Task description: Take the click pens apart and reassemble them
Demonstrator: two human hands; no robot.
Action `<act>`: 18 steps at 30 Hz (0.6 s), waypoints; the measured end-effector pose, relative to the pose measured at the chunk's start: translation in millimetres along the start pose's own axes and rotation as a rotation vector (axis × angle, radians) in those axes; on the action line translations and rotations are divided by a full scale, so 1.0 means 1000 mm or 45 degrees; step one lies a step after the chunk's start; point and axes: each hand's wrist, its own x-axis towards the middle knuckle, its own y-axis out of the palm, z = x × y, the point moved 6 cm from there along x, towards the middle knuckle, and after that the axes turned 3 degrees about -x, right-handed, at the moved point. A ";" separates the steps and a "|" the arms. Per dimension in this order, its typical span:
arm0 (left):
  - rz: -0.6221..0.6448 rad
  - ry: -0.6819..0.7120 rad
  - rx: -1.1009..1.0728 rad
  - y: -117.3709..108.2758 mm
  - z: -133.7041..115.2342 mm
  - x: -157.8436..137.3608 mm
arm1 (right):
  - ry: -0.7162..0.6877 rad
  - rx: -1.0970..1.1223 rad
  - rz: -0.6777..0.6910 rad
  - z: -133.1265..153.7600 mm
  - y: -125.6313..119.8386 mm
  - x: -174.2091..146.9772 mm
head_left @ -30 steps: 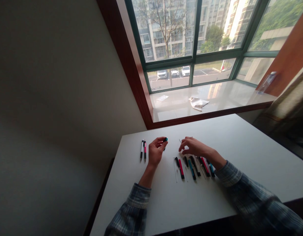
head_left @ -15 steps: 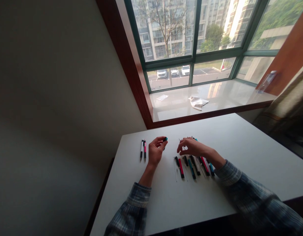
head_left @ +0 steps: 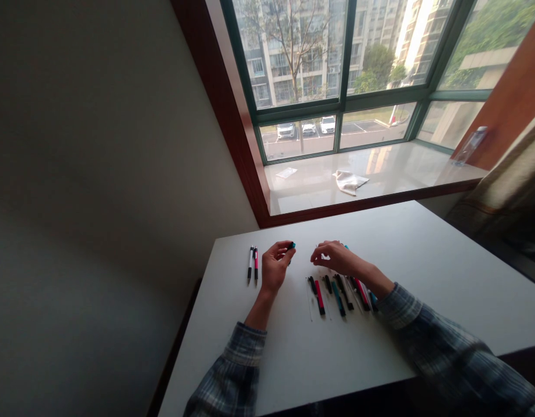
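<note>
My left hand [head_left: 276, 269] is closed around a black-and-teal pen part [head_left: 291, 246], whose end shows above the thumb; the rest is hidden by the fingers. My right hand [head_left: 334, 256] hovers just beyond a row of pen parts, its thumb and fingertips drawn together; whether anything small sits between them is too unclear to tell. In that row lie a red-and-black barrel [head_left: 320, 297], a teal barrel [head_left: 338, 299], black pieces and thin pale refills [head_left: 309, 301]. More parts are partly covered by my right hand and wrist.
Two whole pens, one white-and-black [head_left: 250, 265] and one pink-and-black [head_left: 255, 266], lie left of my left hand on the white table [head_left: 293, 359]. A crumpled white cloth [head_left: 350, 182] and a clear bottle [head_left: 470, 146] are on the windowsill.
My right hand has shifted slightly left, and its fingertips have come closer together. The left hand stays almost still with the pen part.
</note>
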 end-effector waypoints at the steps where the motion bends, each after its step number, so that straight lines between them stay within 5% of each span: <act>1: -0.003 -0.001 0.002 0.000 0.001 0.000 | -0.005 -0.010 -0.007 -0.003 -0.001 0.000; 11: 0.017 -0.006 0.025 0.000 -0.001 -0.001 | -0.003 -0.001 0.168 -0.019 0.006 -0.007; 18: 0.008 0.023 0.058 0.001 -0.002 -0.001 | 0.003 -0.001 0.120 -0.007 0.006 -0.005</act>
